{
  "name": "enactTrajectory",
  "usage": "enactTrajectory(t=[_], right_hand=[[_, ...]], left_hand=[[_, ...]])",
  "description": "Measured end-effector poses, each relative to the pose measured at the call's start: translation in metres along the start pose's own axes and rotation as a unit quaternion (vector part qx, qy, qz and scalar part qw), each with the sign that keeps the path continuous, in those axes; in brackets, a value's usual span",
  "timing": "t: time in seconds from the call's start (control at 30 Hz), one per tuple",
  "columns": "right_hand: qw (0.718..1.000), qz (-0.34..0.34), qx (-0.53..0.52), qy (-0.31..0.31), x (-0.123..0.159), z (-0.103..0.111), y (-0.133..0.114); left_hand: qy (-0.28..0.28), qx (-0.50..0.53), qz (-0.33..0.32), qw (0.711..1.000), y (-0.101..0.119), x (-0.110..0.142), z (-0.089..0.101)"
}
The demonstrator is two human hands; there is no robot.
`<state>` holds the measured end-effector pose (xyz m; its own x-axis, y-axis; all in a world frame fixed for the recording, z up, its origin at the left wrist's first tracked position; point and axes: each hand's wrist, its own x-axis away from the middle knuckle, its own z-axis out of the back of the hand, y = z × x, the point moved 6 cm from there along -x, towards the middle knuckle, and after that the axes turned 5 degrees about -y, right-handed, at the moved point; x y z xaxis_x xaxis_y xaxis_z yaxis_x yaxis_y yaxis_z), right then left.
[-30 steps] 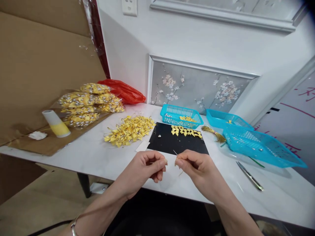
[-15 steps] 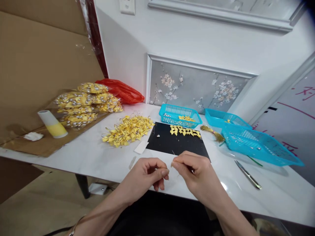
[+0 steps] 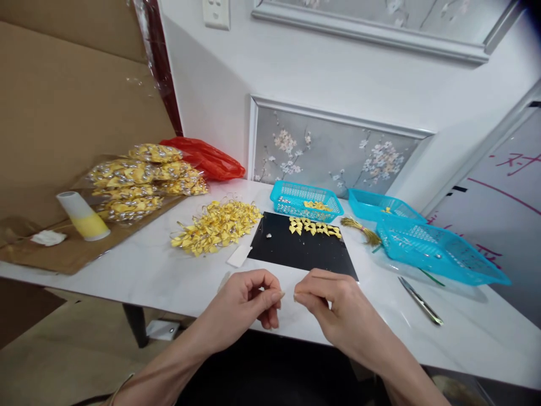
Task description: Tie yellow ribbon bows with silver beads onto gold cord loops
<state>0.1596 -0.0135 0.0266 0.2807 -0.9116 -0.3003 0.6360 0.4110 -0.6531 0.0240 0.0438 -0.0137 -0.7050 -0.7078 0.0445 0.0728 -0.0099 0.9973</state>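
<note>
My left hand [image 3: 253, 304] and my right hand [image 3: 333, 307] are held up above the table's front edge, fingertips facing each other a short gap apart. Both are closed in a pinch. A thin wire showed at the right fingertips in the earlier frames; now it is too fine to make out. What the left fingers hold is hidden. Beyond them lies a black mat [image 3: 302, 256] bearing rows of yellow ribbon bows [image 3: 315, 227] and one silvery bead [image 3: 269, 236]. Left of the mat is a heap of yellow bows with wire stems [image 3: 217, 225].
A blue basket [image 3: 306, 189] with bows and beads stands behind the mat. Rightward are a bundle of gold wires [image 3: 361, 230], more blue baskets [image 3: 448, 248] and a slim metal tool [image 3: 420, 301]. Bagged bows [image 3: 127, 192] and a cone [image 3: 83, 216] sit at left.
The view has shifted slightly. Both hands have come a little lower and nearer me, still pinching. The thin wire seen at the right fingertips is no longer discernible.
</note>
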Motion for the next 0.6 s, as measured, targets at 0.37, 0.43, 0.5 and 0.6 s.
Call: enactTrajectory(t=[0.37,0.43,0.5,0.6], right_hand=[[0.999,-0.002,0.033,-0.021,-0.0045,0.0009,-0.0011],[0.999,-0.001,0.036,-0.017,-0.0053,0.0000,-0.0011],[0.999,-0.001,0.041,-0.013,-0.0059,-0.0009,-0.0004],[0.999,-0.002,0.041,0.001,-0.0064,-0.0013,0.0012]], left_hand=[[-0.042,-0.078,-0.040,0.995,0.0062,0.0052,-0.0058],[-0.029,-0.061,-0.036,0.997,0.0040,0.0034,-0.0066],[-0.015,-0.010,-0.020,1.000,0.0015,0.0013,-0.0079],[-0.009,0.114,0.016,0.993,-0.0018,-0.0009,-0.0102]])
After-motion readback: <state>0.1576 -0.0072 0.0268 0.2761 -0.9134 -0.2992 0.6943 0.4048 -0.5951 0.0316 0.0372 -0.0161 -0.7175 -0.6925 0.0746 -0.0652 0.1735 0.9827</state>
